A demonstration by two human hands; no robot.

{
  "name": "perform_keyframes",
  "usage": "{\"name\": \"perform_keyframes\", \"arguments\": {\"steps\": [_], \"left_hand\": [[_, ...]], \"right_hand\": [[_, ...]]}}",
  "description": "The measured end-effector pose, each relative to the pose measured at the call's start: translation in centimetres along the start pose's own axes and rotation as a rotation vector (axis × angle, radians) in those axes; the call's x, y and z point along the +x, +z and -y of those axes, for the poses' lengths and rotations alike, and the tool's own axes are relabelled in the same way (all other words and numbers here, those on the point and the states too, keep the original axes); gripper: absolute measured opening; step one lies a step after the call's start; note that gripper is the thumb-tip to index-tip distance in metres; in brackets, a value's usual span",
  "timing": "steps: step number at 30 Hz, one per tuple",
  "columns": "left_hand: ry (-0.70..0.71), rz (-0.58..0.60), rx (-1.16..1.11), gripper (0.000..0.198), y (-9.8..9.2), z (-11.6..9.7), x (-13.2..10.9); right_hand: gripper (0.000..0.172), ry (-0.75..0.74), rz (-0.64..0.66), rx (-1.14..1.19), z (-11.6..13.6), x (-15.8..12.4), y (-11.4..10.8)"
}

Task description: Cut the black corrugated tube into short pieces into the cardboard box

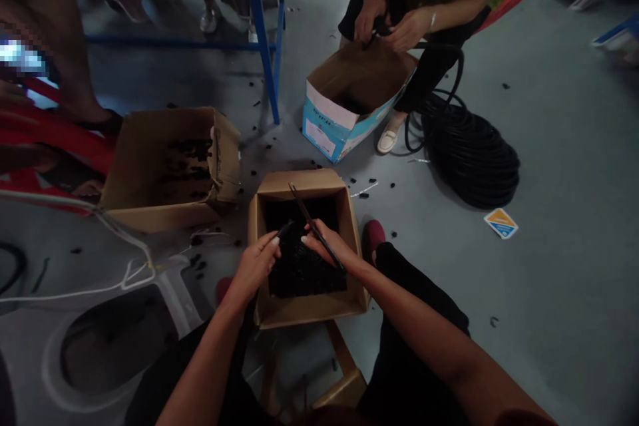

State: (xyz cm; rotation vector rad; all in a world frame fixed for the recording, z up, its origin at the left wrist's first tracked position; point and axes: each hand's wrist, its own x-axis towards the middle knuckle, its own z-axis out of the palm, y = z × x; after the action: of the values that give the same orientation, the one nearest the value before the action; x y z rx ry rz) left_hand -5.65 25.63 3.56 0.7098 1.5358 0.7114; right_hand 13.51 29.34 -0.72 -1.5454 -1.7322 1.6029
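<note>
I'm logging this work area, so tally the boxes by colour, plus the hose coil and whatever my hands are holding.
Brown boxes: 2, near brown box and left brown box
Blue and white box: 1
Black hose coil: 1
Long black tube in right hand: 1
Short black piece in left hand: 1
Total: 6

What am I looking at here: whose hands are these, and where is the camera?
There is no machine here. A person works with bare hands, and the one picture comes from a camera worn on their head, looking down at the floor. The left hand pinches a short black piece. The right hand grips a thin black tube. Both are over an open cardboard box that holds a heap of black pieces. Farther off, a co-worker's hands handle black tubing over a blue-and-white box, beside a black coil. Another brown box sits at the left.
</note>
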Motion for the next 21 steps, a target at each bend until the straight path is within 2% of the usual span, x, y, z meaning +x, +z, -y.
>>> {"name": "perform_keyframes", "arguments": {"steps": [3, 7, 12, 18, 21], "left_hand": [[0.068, -0.073, 0.012, 0.049, -1.5, -0.6, 0.2], [0.111, -0.098, 0.026, 0.037, -2.5, -0.7, 0.4], [0.116, -0.125, 0.006, 0.037, -2.3, -0.4, 0.5], [0.094, -0.1, 0.03, 0.037, -2.1, -0.1, 0.7], [0.069, -0.096, 0.032, 0.035, -1.9, -0.4, 0.5]], "right_hand": [[0.039, -0.004, 0.107, -0.012, 0.1, -0.4, 0.2], [0.045, -0.012, 0.186, -0.073, 0.1, -0.8, 0.3], [0.046, -0.07, 0.182, -0.1, -0.1, -0.9, 0.4], [0.044, 0.009, 0.132, -0.107, -0.5, -0.8, 0.8], [0.048, 0.034, 0.139, -0.111, -1.1, -0.5, 1.0]]}}
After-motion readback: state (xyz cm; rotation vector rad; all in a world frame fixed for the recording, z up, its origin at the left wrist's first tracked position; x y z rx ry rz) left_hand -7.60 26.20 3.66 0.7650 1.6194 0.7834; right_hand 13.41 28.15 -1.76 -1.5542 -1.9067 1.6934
